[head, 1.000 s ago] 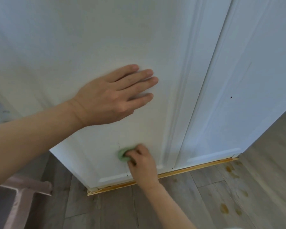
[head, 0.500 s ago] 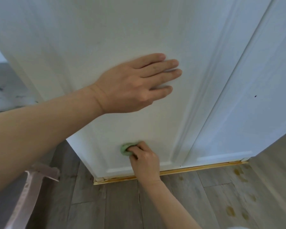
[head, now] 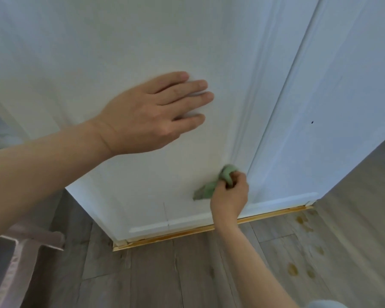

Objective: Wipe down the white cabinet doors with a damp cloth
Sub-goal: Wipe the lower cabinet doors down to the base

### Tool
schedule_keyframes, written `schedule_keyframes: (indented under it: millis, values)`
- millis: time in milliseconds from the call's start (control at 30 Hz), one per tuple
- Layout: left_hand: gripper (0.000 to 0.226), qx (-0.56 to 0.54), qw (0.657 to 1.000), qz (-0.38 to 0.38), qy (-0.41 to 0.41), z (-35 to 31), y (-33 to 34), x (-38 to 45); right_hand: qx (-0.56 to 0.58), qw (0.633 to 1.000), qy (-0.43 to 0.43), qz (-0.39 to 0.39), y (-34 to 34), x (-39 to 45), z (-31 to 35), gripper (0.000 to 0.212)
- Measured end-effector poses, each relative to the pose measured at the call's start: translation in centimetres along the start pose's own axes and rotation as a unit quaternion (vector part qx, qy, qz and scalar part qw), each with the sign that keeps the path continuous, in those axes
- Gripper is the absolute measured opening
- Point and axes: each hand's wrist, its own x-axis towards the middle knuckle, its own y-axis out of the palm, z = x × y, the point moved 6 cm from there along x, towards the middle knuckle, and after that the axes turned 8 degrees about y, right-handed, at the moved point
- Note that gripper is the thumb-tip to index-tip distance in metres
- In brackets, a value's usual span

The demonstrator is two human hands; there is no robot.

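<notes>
A tall white cabinet door (head: 120, 45) fills most of the head view, and a second white door (head: 342, 90) stands beside it on the right. My left hand (head: 151, 114) lies flat on the left door with straight fingers. Lower down, my right hand (head: 230, 196) grips a small green cloth (head: 209, 187) and presses it against the door near the moulded right edge of its panel. Part of the cloth hangs out to the left of my fingers.
A yellowish wooden strip (head: 187, 233) runs along the bottom of the doors. The grey wood-look floor (head: 165, 274) has several brownish stains (head: 298, 265) at the right. A pale pinkish-grey object (head: 25, 252) stands at the lower left. A small dark speck (head: 312, 122) marks the right door.
My right hand has moved the green cloth rightward along the lower door to the panel's moulded edge. My left hand stays flat on the door.
</notes>
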Motion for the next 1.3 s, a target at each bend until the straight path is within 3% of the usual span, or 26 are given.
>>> schedule_keyframes:
  millis: [133,233,300,333,433,533,600,700,767,867,933,1000,1167,1300]
  values:
    - [0.027,0.012,1.0,0.011,-0.025,-0.7,0.8,-0.2,0.102,0.992,-0.07,-0.021,-1.2,0.5,3.4,0.02]
    - [0.028,0.027,0.999,0.018,-0.03,-1.0,1.1,-0.2,0.06,0.993,0.1,-0.015,-0.6,0.8,-3.9,0.02]
    - [0.025,0.03,0.999,0.013,-0.031,-0.9,1.0,-0.2,0.073,0.97,0.232,-0.02,-0.8,1.1,-7.8,0.023]
    - [0.025,0.031,0.999,0.012,-0.03,-0.9,1.0,-0.3,0.065,0.968,0.239,-0.034,-1.2,1.6,-7.9,0.022]
    - [0.025,0.042,0.999,0.008,-0.026,-1.0,1.0,-0.3,0.05,0.989,0.11,-0.091,-2.7,3.4,-3.2,0.017]
    - [0.025,0.046,0.998,0.003,-0.032,-1.0,1.1,-0.3,0.098,0.992,-0.006,-0.082,-3.3,3.7,-0.1,0.019]
    - [0.026,0.048,0.998,0.0,-0.034,-1.0,1.1,-0.2,0.081,0.994,0.004,-0.075,-3.3,3.6,-1.6,0.02]
    - [0.026,0.051,0.998,0.001,-0.036,-1.1,0.9,-0.3,0.029,0.993,0.109,-0.024,-2.9,4.1,-7.0,0.019]
    - [0.026,0.051,0.998,0.003,-0.034,-1.1,1.0,-0.1,-0.005,0.991,0.136,0.005,-3.2,4.5,-7.8,0.026]
    - [0.026,0.057,0.998,0.001,-0.034,-1.1,1.1,0.0,0.01,1.0,-0.014,-0.01,-3.9,4.4,-1.7,0.017]
    - [0.024,0.06,0.998,-0.004,-0.035,-1.2,1.0,0.1,0.063,0.984,-0.167,-0.013,-3.8,3.2,3.3,0.018]
    - [0.024,0.059,0.998,-0.008,-0.038,-1.2,1.0,0.2,0.051,0.966,-0.252,-0.007,-2.8,1.6,4.3,0.022]
    - [0.027,0.039,0.998,0.0,-0.039,-1.7,1.0,-1.2,-0.063,0.966,-0.247,0.036,0.2,0.9,-2.0,0.025]
    - [0.034,0.049,0.996,0.017,-0.07,-3.1,0.4,-6.0,-0.096,0.953,-0.279,0.072,0.8,0.4,-1.8,0.021]
